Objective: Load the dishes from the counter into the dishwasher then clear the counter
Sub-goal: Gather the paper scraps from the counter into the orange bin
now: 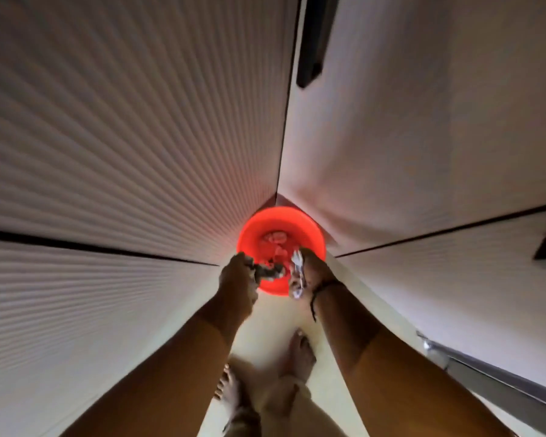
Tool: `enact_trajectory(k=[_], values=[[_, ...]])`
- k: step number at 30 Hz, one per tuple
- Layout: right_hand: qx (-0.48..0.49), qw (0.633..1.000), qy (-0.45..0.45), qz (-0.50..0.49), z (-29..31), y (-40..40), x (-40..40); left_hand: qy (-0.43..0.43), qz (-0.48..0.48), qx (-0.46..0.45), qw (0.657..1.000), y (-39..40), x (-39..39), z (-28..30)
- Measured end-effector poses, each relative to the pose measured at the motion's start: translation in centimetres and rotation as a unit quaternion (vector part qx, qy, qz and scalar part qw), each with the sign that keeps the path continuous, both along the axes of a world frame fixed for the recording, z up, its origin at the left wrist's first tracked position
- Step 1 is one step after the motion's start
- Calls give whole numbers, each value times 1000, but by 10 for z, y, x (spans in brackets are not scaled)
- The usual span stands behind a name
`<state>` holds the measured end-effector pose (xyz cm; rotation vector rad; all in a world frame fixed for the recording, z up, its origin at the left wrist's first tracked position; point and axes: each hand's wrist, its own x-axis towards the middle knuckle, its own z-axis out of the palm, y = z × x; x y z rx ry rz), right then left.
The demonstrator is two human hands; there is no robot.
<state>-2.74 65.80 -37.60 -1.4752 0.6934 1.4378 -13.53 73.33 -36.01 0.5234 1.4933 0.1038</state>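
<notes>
Two tall cabinet faces meet in a corner and fill most of the view. The left cabinet front (114, 146) is pale and finely ribbed, the ribs running as close parallel grooves, with one dark horizontal seam across it. The right cabinet front (423, 127) is pale and smooth, carrying a dark, long, narrow handle (312, 42) near its inner edge. The floor (275, 320) is a pale, glossy cream surface.

At the foot of the corner stands a red bin (252, 228), round, plastic, its open mouth facing up toward the camera; crumpled scraps lie inside, blurred.

Both forearms reach down to the bin, bare below rolled tan sleeves. The left hand (237, 279) is at the bin's near-left rim, fingers curled around a dark crumpled scrap (270, 272) that hangs over the opening. The right hand (312, 272) is at the near-right rim, closed around a white crumpled wrapper (297, 275), its long axis running roughly away from the person, over the rim. A dark cord bracelet (325, 287) circles the right wrist.

Two bare feet (300, 351) stand on the floor below the arms.
</notes>
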Motion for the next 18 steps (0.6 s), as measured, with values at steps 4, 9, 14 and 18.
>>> enact_trajectory(k=[4, 9, 14, 18], values=[[6, 998, 22, -53, -41, 10, 19, -83, 62, -50, 993, 12, 20, -46], [-59, 998, -28, -22, -40, 2, 33, -16, -29, -77, 996, 15, 19, -57], [-69, 994, -89, 15, -6, -25, 19, 13, -97, -29, 995, -1, -4, -12], [-74, 976, -176, 103, 67, -47, -7, 49, -232, 82, 968, -20, -15, 69]])
